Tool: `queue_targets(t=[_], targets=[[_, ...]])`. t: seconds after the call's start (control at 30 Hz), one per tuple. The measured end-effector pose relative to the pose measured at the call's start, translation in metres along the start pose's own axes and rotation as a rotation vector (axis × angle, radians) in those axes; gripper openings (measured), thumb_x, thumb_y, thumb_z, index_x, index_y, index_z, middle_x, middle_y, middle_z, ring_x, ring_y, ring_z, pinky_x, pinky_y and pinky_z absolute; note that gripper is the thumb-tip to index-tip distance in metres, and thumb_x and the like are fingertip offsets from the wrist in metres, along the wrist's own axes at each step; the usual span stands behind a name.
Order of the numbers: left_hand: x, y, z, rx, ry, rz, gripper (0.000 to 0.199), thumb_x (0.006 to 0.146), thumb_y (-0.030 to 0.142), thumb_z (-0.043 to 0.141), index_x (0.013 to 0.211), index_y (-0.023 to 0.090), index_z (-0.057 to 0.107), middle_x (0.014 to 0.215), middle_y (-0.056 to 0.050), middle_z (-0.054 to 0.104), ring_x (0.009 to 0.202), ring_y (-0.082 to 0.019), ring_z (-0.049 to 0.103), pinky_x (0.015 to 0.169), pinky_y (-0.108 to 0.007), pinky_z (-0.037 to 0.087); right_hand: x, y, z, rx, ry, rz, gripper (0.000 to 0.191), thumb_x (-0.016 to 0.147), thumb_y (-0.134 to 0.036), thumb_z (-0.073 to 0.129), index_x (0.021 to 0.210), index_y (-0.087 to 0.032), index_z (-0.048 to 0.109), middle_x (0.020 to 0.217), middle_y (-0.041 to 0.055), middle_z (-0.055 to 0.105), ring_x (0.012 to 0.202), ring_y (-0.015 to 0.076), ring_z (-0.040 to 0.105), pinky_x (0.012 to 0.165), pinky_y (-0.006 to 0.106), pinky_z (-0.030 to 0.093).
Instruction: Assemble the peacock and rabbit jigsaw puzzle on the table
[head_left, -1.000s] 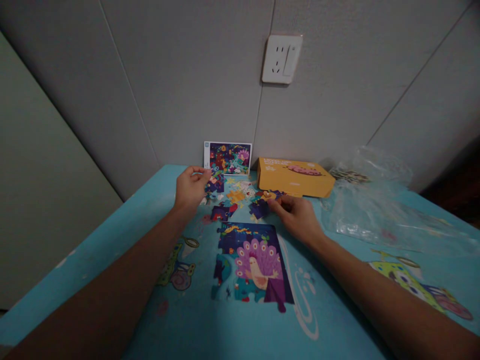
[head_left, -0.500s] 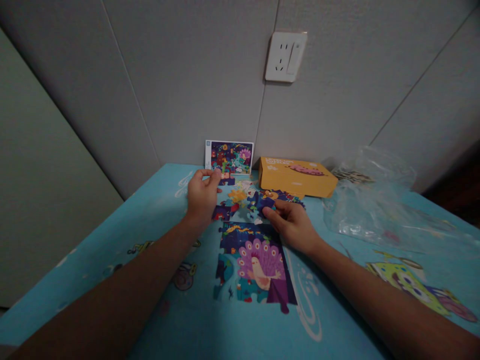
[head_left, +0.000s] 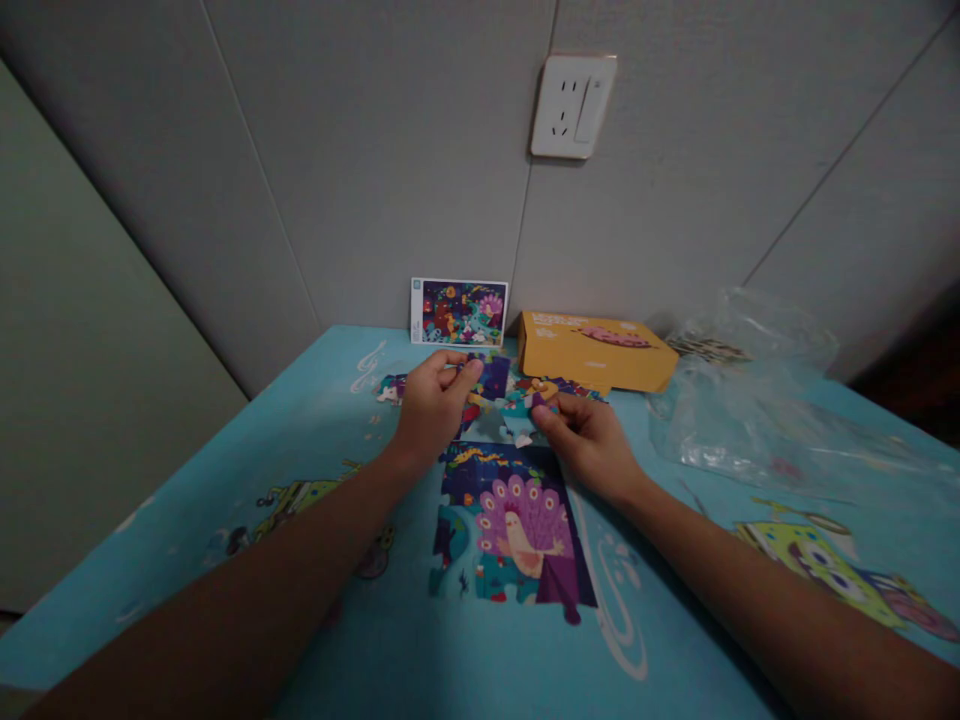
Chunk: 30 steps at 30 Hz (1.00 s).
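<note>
Pinched between the thumb and fingers of my left hand [head_left: 439, 405] is a dark purple-blue puzzle piece [head_left: 493, 378]. My right hand [head_left: 589, 440] grips another puzzle piece [head_left: 519, 408], teal with a purple corner, close beside the first. Both are over loose puzzle pieces [head_left: 574, 388] spread behind the joined part. Nearer to me lies a joined puzzle section [head_left: 517, 530] with a pink-purple peacock on a dark blue ground. Its lower right corner piece is purple with a tab sticking out. My fingers partly cover the loose pieces.
A picture card [head_left: 459, 312] of the whole scene leans against the wall. Right of it stands a yellow box [head_left: 596, 350], then a clear plastic bag [head_left: 750, 420] with cardboard pieces [head_left: 709, 347]. The blue cartoon tablecloth [head_left: 225, 600] covers the table. A socket [head_left: 574, 107] is on the wall.
My left hand has moved right and slightly down, and now holds a dark purple piece. The piece in my right hand has turned to show more teal. My right hand stays about where it was.
</note>
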<state>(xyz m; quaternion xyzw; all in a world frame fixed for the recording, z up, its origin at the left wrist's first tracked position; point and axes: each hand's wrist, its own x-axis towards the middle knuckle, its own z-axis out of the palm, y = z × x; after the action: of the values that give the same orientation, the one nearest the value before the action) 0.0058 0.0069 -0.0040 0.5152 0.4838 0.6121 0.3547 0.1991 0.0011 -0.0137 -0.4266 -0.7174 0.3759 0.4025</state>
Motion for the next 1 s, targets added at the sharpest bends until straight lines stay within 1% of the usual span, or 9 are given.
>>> queue_targets(t=[0.07, 0.23, 0.43, 0.53, 0.6, 0.67, 0.8, 0.87, 1.0], targets=[[0.002, -0.001, -0.001, -0.034, 0.046, -0.019, 0.026, 0.076, 0.042, 0.066, 0.079, 0.018, 0.058, 0.054, 0.004, 0.056, 0.045, -0.009, 0.047, 0.045, -0.021, 0.035, 0.0, -0.001, 0.0, 0.018, 0.003, -0.009, 0.042, 0.082, -0.055, 0.054, 0.061, -0.02, 0.043, 0.051, -0.0071, 0.028, 0.048, 0.0076, 0.023, 0.046, 0.025, 0.017], [-0.006, 0.0, 0.006, 0.015, -0.319, 0.0, 0.025, 0.071, 0.04, 0.071, 0.079, 0.016, 0.068, 0.075, -0.003, 0.069, 0.063, -0.014, 0.061, 0.057, -0.025, 0.046, -0.001, 0.001, 0.003, -0.001, -0.028, 0.014, 0.035, 0.081, -0.053, 0.058, 0.074, -0.019, 0.05, 0.055, -0.006, 0.037, 0.048, 0.0088, 0.031, 0.045, 0.024, 0.022], [-0.004, 0.006, 0.002, 0.138, -0.416, 0.168, 0.023, 0.079, 0.036, 0.061, 0.075, 0.017, 0.073, 0.1, -0.009, 0.071, 0.095, -0.021, 0.065, 0.081, -0.031, 0.051, -0.003, -0.001, 0.002, -0.126, -0.076, -0.037, 0.046, 0.084, -0.055, 0.052, 0.057, -0.019, 0.04, 0.055, -0.0041, 0.033, 0.051, 0.0086, 0.029, 0.046, 0.024, 0.022], [0.008, 0.004, -0.011, 0.376, -0.269, 0.181, 0.027, 0.086, 0.034, 0.053, 0.086, 0.016, 0.073, 0.096, -0.008, 0.073, 0.095, -0.021, 0.065, 0.09, -0.033, 0.048, -0.002, -0.003, -0.001, -0.164, 0.02, -0.012, 0.049, 0.082, -0.058, 0.052, 0.055, -0.02, 0.039, 0.053, -0.0038, 0.033, 0.051, 0.0087, 0.029, 0.046, 0.024, 0.022], [0.015, 0.0, -0.022, 0.724, -0.046, 0.142, 0.024, 0.084, 0.024, 0.053, 0.097, 0.015, 0.071, 0.104, -0.009, 0.071, 0.099, -0.023, 0.062, 0.095, -0.037, 0.045, 0.0, -0.003, -0.002, -0.193, 0.074, -0.008, 0.05, 0.082, -0.058, 0.052, 0.053, -0.02, 0.037, 0.052, -0.0039, 0.032, 0.05, 0.0086, 0.029, 0.046, 0.025, 0.021], [0.021, -0.006, -0.032, 1.107, 0.099, 0.028, 0.038, 0.08, 0.023, 0.058, 0.117, 0.017, 0.065, 0.117, -0.014, 0.065, 0.114, -0.032, 0.054, 0.099, -0.047, 0.041, 0.001, -0.001, -0.003, -0.203, 0.08, -0.008, 0.051, 0.082, -0.058, 0.052, 0.053, -0.02, 0.036, 0.051, -0.0041, 0.031, 0.049, 0.0084, 0.028, 0.045, 0.025, 0.02], [0.026, -0.013, -0.046, 1.395, -0.029, -0.124, 0.041, 0.083, 0.032, 0.054, 0.121, 0.022, 0.064, 0.121, -0.017, 0.06, 0.116, -0.041, 0.049, 0.089, -0.054, 0.045, 0.001, 0.002, -0.003, -0.241, 0.059, -0.012, 0.051, 0.082, -0.057, 0.054, 0.052, -0.021, 0.034, 0.05, -0.0049, 0.03, 0.047, 0.0078, 0.027, 0.045, 0.025, 0.02], [0.028, -0.014, -0.048, 1.386, -0.065, -0.135, 0.037, 0.083, 0.033, 0.054, 0.117, 0.023, 0.067, 0.118, -0.015, 0.063, 0.114, -0.039, 0.052, 0.088, -0.053, 0.046, 0.0, 0.003, -0.002, -0.261, 0.053, -0.011, 0.052, 0.082, -0.057, 0.054, 0.051, -0.021, 0.033, 0.05, -0.0051, 0.03, 0.048, 0.0077, 0.027, 0.045, 0.025, 0.019], [0.034, -0.015, -0.049, 1.248, 0.001, -0.152, 0.035, 0.082, 0.035, 0.058, 0.113, 0.024, 0.067, 0.111, -0.012, 0.068, 0.109, -0.035, 0.057, 0.089, -0.05, 0.045, 0.0, 0.002, -0.003, -0.268, 0.055, -0.005, 0.051, 0.083, -0.057, 0.053, 0.051, -0.02, 0.035, 0.049, -0.0051, 0.031, 0.047, 0.0077, 0.028, 0.046, 0.025, 0.02]])
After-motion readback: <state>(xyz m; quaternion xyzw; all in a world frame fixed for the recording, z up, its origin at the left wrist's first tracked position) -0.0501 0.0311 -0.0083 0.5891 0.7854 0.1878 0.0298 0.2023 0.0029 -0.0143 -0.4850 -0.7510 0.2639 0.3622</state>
